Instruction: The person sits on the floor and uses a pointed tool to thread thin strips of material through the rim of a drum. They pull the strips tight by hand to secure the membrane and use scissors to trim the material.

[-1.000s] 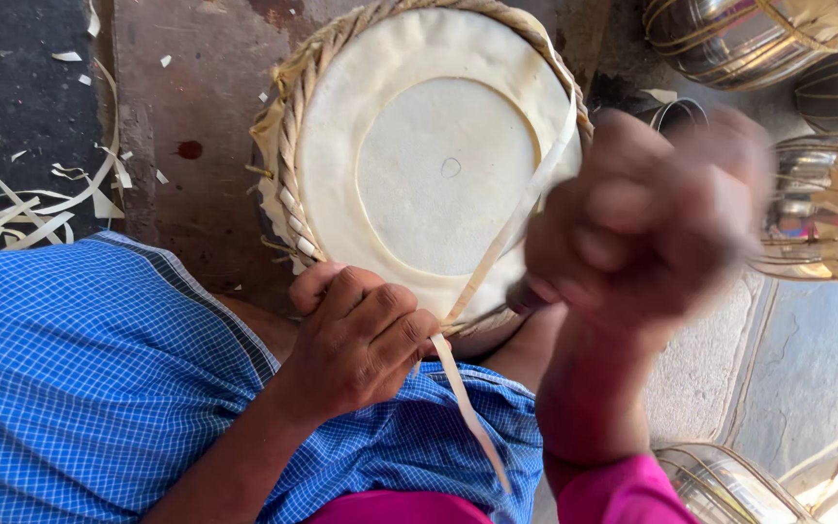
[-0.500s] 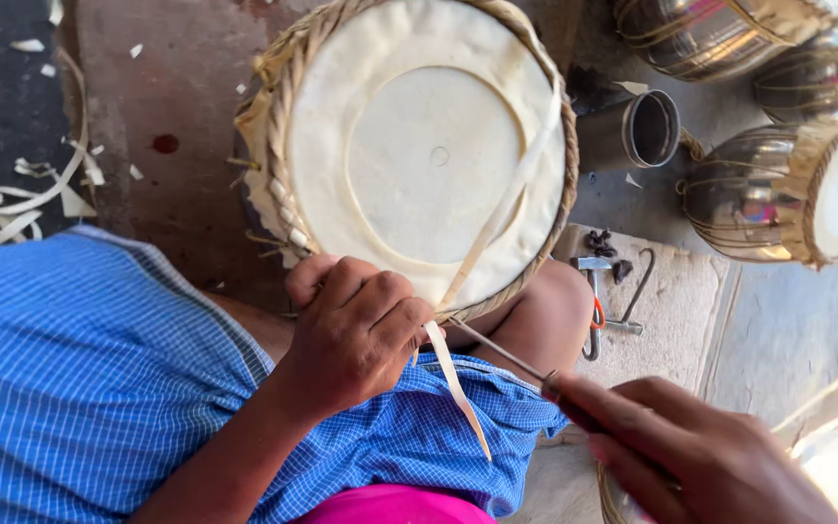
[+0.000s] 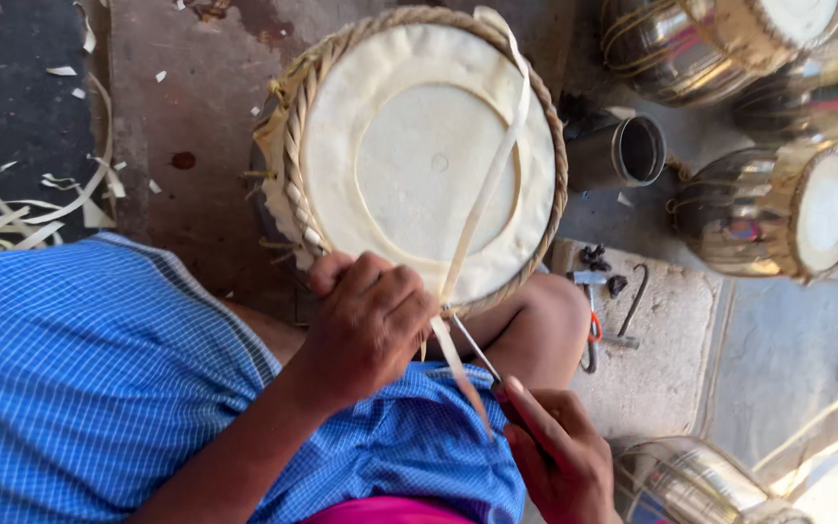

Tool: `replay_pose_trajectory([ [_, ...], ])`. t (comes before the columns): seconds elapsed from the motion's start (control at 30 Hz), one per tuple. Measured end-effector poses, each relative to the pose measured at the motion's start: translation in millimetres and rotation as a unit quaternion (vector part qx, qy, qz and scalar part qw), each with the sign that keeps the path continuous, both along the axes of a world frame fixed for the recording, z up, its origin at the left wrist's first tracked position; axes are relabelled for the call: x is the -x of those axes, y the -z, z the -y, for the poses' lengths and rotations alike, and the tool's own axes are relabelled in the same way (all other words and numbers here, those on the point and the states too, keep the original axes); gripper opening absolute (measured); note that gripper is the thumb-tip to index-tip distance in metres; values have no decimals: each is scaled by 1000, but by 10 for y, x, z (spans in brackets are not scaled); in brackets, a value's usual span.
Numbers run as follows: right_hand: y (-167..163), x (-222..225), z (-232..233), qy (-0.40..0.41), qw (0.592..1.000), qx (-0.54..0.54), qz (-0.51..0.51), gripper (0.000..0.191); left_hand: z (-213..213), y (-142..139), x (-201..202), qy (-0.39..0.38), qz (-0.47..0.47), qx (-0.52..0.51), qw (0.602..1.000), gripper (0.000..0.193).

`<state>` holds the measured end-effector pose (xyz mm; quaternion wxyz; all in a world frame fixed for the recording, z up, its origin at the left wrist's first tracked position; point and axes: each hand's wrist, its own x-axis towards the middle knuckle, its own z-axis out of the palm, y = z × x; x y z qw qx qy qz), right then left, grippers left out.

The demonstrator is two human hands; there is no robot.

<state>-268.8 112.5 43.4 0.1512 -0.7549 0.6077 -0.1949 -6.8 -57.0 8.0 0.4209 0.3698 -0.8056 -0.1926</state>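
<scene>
A round drum head (image 3: 409, 165) of pale hide with a braided rim (image 3: 295, 155) rests against my knees. My left hand (image 3: 366, 315) presses on the drum's near rim, fingers curled over it. My right hand (image 3: 560, 451) grips a thin metal awl (image 3: 475, 347) whose tip reaches the rim beside my left hand. A pale hide strip (image 3: 492, 170) runs across the drum head from the far rim down to the near rim, and its loose end hangs over my lap.
Several shiny metal drum shells (image 3: 749, 213) stand at the right, with a metal cup (image 3: 628, 150) near the drum. Small tools (image 3: 603, 320) lie on a stone slab. Hide scraps (image 3: 12, 218) lie on the floor at left. Blue checked cloth (image 3: 80, 369) covers my lap.
My right hand came down from in front of the drum to my lap, now holding the awl with its tip at the near rim. My left hand stayed on the rim.
</scene>
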Motion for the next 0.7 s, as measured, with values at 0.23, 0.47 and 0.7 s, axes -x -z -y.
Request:
replay_pose_trajectory([
  [0.23,826,-618,-191,250,539,-260,761,68,-40,-145,14,2,-8,9,1000,22],
  [0.47,1164,-477,-92,73,745,-213,628,71,266,-291,470,-100,35,-80,991,33],
  [0.7,765,117,343,164,603,-263,735,66,164,-308,569,96,6,74,993,15],
])
